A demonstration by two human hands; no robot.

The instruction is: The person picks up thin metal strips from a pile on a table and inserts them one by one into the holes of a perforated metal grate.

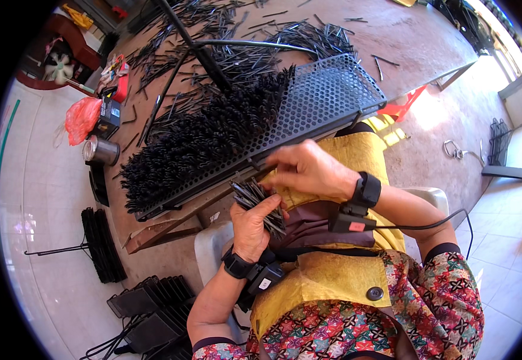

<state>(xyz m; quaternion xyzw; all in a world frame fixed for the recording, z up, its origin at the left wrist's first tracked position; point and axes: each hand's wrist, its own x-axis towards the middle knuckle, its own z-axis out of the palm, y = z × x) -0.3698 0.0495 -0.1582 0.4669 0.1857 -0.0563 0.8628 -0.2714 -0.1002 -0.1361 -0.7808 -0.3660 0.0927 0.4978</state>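
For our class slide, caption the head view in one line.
Left hand grips a bundle of dark strips, right hand nearby, beside a holed board partly covered in black bristles.

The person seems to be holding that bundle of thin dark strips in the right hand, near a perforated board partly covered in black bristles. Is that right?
Not quite: the head view shows the bundle held in the left hand, not the right hand. The perforated board nearby is indeed partly covered in black bristles.
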